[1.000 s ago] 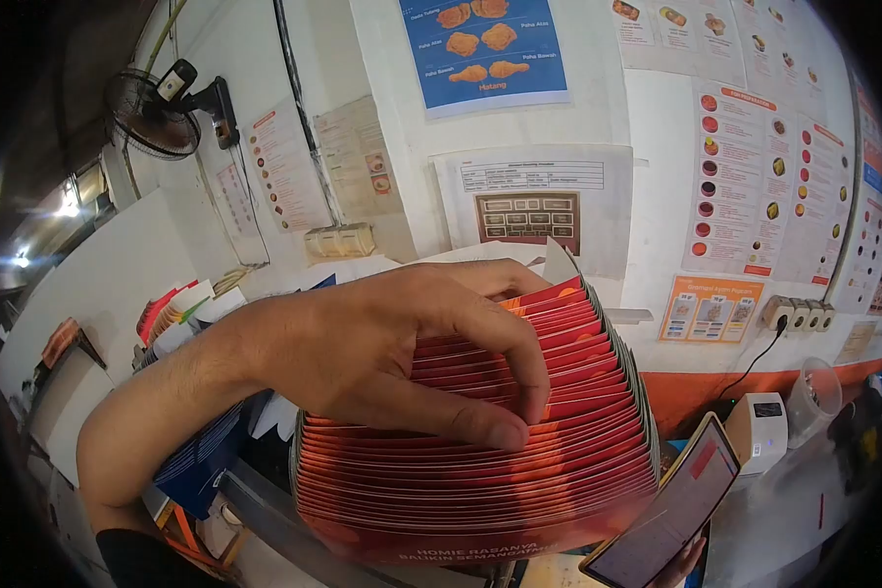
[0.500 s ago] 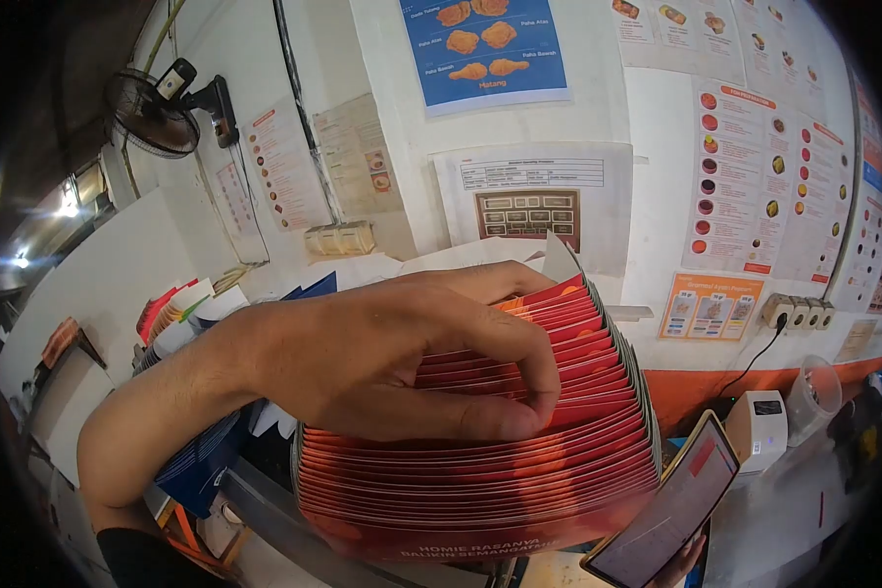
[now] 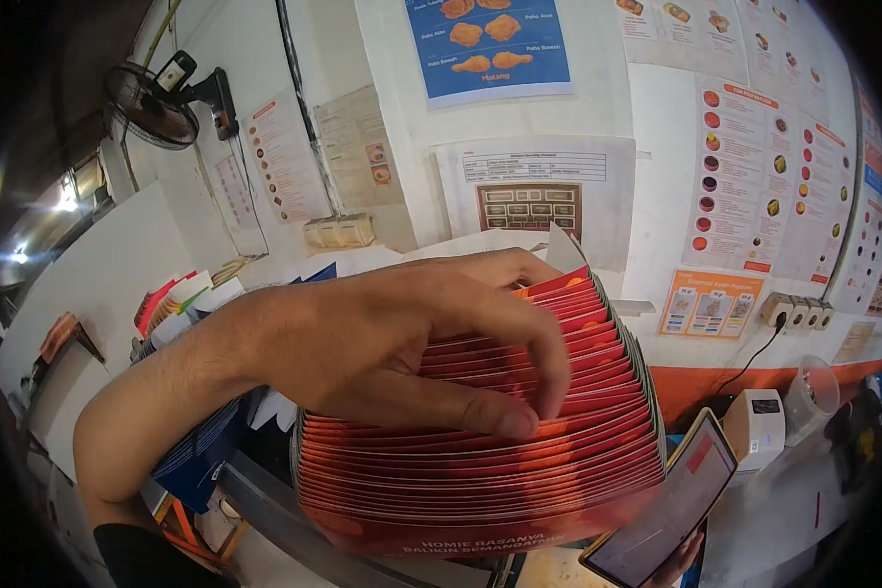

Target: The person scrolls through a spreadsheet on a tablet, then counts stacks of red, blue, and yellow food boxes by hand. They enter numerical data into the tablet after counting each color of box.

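Note:
A thick stack of red printed cardboard packaging [image 3: 480,480] stands in front of me, its many layers fanned, with white lettering on the nearest face. My left hand [image 3: 363,338] reaches across it from the left. Thumb and curled index finger come together over the layers near the middle, while other fingers stretch over the far edge and are partly hidden. At the lower right, my right hand [image 3: 684,561] grips the edge of a tablet [image 3: 661,500] with a lit screen; most of this hand is out of sight behind it.
Dark blue folded packaging [image 3: 198,456] sits left of the stack, below my forearm. A white device [image 3: 758,431] and a clear plastic cup [image 3: 813,397] stand on the metal counter [image 3: 784,524] at right. Posters, power sockets [image 3: 799,314] and a fan [image 3: 152,106] are on the wall.
My left thumb has slid slightly back to the left, and the index fingertip has shifted a little over the layers. The tablet stays nearly in place.

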Demonstrator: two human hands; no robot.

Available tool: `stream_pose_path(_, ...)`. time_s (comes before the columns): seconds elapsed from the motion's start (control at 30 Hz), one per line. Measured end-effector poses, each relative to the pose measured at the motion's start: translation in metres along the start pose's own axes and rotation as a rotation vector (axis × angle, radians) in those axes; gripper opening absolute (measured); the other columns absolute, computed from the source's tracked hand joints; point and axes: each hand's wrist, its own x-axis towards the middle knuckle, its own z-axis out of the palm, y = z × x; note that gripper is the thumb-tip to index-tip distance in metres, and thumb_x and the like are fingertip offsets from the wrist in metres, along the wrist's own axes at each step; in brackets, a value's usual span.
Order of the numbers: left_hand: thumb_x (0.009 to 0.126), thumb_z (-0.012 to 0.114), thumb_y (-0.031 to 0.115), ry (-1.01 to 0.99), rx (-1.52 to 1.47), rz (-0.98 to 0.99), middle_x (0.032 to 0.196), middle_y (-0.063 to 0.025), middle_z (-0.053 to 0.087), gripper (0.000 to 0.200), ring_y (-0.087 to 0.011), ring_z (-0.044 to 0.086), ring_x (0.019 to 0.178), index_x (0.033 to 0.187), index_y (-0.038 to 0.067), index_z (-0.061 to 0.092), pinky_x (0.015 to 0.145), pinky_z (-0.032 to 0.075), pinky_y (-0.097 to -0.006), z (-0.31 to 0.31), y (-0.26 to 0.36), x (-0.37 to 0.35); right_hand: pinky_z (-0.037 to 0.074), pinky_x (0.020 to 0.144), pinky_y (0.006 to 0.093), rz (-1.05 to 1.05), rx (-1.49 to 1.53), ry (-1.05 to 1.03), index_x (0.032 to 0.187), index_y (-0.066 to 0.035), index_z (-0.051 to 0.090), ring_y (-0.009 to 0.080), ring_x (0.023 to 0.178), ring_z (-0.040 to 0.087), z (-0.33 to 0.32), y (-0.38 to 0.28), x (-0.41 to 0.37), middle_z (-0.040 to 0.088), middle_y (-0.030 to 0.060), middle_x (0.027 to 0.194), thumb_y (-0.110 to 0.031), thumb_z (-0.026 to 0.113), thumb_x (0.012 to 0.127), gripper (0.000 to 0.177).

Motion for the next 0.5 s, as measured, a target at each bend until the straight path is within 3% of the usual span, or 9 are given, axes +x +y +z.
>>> stream_pose_path(0.17, 0.089, 0.067, 0.016, -0.021, 0.050, 0.017, 0.118, -0.0117, 0.062, 0.008, -0.0328, 0.047, 0.125, 0.096, 0.012, 0.070, 0.101, 0.041, -0.0461, 0.001, 0.004, 0.000, 0.041, 0.102, 0.0446, 0.002, 0.025, -0.012, 0.143, -0.008, 0.041, 0.0311, 0.123, 0.049, -0.001, 0.002, 0.003, 0.048, 0.0131, 0.140, -0.059, 0.046, 0.093, 0.071)
stream_pose_path(0.33, 0.093, 0.062, 0.019, -0.041, 0.088, 0.127, 0.101, -0.0097, 0.049, 0.014, -0.0207, 0.050, 0.098, 0.101, 0.008, 0.062, 0.092, 0.041, -0.0344, 0.002, -0.006, -0.003, 0.041, 0.102, 0.0440, 0.022, 0.050, -0.041, 0.142, -0.008, 0.041, 0.0308, 0.123, 0.049, -0.004, 0.001, 0.002, 0.048, 0.0129, 0.140, -0.059, 0.046, 0.093, 0.071)
stream_pose_path(0.5, 0.092, 0.063, 0.018, -0.003, 0.051, 0.197, 0.104, -0.0113, 0.051, 0.016, -0.0217, 0.050, 0.098, 0.102, 0.006, 0.060, 0.091, 0.042, -0.0353, 0.004, -0.008, 0.000, 0.040, 0.103, 0.0438, -0.002, 0.001, -0.102, 0.143, -0.009, 0.041, 0.0306, 0.124, 0.048, -0.014, 0.000, 0.002, 0.047, 0.0122, 0.141, -0.057, 0.046, 0.094, 0.069)
